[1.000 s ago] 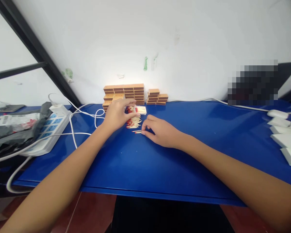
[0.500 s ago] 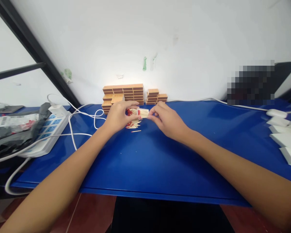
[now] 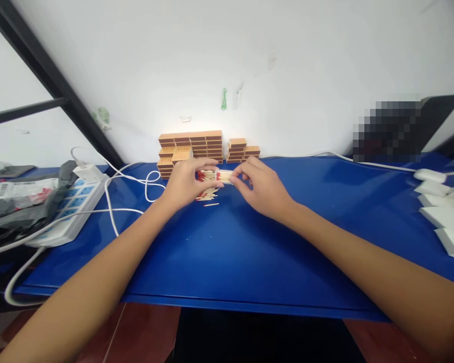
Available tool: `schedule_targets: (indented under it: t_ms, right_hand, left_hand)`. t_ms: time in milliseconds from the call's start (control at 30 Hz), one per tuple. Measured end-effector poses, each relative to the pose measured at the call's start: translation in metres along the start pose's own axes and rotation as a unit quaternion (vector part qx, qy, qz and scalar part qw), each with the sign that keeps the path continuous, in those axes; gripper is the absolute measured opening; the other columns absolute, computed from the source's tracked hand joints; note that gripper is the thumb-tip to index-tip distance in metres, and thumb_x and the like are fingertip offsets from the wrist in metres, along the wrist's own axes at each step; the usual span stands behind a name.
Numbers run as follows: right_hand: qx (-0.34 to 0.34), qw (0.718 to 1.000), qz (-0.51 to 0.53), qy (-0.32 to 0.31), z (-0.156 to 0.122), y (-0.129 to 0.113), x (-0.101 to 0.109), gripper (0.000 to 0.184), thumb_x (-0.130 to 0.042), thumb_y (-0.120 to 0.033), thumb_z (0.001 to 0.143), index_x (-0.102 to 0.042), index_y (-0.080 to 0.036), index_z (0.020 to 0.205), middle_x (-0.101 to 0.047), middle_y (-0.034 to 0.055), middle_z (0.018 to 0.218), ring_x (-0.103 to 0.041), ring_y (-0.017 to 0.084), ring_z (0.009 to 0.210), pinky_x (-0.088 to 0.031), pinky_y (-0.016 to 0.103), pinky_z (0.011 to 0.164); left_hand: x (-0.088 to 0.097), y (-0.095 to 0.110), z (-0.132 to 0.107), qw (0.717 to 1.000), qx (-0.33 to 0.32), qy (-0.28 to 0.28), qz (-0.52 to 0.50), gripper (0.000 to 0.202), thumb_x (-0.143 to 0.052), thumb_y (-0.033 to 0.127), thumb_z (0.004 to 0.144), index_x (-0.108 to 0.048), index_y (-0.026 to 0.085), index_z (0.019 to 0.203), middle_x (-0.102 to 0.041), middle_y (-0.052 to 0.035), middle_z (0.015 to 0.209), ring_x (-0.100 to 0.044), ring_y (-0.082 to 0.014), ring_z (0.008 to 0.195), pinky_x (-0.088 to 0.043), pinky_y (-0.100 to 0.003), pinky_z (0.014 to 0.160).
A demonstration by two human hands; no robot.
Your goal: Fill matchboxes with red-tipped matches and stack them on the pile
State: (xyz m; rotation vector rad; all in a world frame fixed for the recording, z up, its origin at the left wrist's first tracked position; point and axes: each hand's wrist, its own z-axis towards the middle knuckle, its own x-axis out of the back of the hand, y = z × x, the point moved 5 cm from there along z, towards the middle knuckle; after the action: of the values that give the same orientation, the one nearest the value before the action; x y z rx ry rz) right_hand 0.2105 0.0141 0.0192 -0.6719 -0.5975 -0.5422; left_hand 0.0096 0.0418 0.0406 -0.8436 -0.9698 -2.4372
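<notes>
**Right hand up off the worktop, both hands on the match tray**

Since a second ago the right hand (image 3: 263, 189) has left the lone match (image 3: 211, 204) lying on the worktop (image 3: 249, 252) and risen to the open match tray (image 3: 223, 176). It pinches the tray's right end, while the left hand (image 3: 185, 184) grips the left end with fingers curled by the red tips. The tray sits just above the loose matches (image 3: 208, 194), in front of the stacked matchboxes (image 3: 192, 146).

As I judge it, the tray is full and open on top, so a tilt could spill sticks onto the heap below. A hard squeeze from both ends could buckle the thin card. The white cables (image 3: 113, 212) and power strip (image 3: 70, 206) lie near the left forearm, and a swung elbow might drag them.

The blue surface looks glossy, so dropped matches would likely slide. Behind is a white wall (image 3: 287, 75), with a black frame bar (image 3: 60, 96) and a grey bag (image 3: 18, 201) at left. White boxes (image 3: 442, 219) sit at the right edge.
</notes>
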Motion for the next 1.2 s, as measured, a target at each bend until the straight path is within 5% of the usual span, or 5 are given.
schedule_targets:
  t_ms: [233, 367, 733, 1200]
  right_hand:
    - [0.014, 0.988, 0.034, -0.148, -0.008, -0.02, -0.035, 0.006, -0.066, -0.023, 0.1, -0.067, -0.018, 0.104, -0.063, 0.0061, 0.103, -0.059, 0.018, 0.084, -0.044, 0.032, 0.078]
    - [0.009, 0.981, 0.024, -0.194, -0.007, -0.025, -0.049, 0.009, -0.062, -0.018, 0.101, -0.066, -0.018, 0.093, -0.064, 0.0064, 0.098, -0.058, 0.019, 0.087, -0.044, 0.032, 0.08]
    - [0.05, 0.985, 0.043, -0.162, -0.006, -0.028, -0.058, 0.01, -0.06, -0.018, 0.104, -0.07, -0.019, 0.107, -0.067, 0.0083, 0.106, -0.06, 0.02, 0.092, -0.044, 0.033, 0.08]
    - [0.026, 0.978, 0.04, -0.204, -0.005, -0.028, -0.058, 0.01, -0.062, -0.021, 0.105, -0.067, -0.018, 0.097, -0.067, 0.0084, 0.107, -0.061, 0.02, 0.092, -0.046, 0.033, 0.082]
  left_hand:
    - [0.009, -0.007, 0.004, 0.999, 0.028, 0.015, 0.04, 0.048, -0.095, 0.034, 0.078, -0.077, 0.018, 0.12, -0.082, -0.0105, 0.12, -0.079, -0.0306, 0.112, -0.059, -0.041, 0.102]
    - [0.011, -0.007, 0.004, 0.998, 0.028, 0.022, 0.053, 0.05, -0.095, 0.035, 0.078, -0.077, 0.018, 0.121, -0.082, -0.0109, 0.118, -0.079, -0.0316, 0.113, -0.06, -0.042, 0.102]
    - [0.008, -0.005, 0.004, 0.998, 0.011, 0.023, 0.062, 0.046, -0.092, 0.039, 0.082, -0.076, 0.018, 0.12, -0.082, -0.0108, 0.117, -0.079, -0.0313, 0.112, -0.059, -0.044, 0.101]
    - [0.009, -0.007, 0.005, 0.997, 0.008, 0.021, 0.073, 0.047, -0.094, 0.034, 0.08, -0.076, 0.019, 0.121, -0.082, -0.0106, 0.117, -0.079, -0.0318, 0.112, -0.058, -0.045, 0.102]
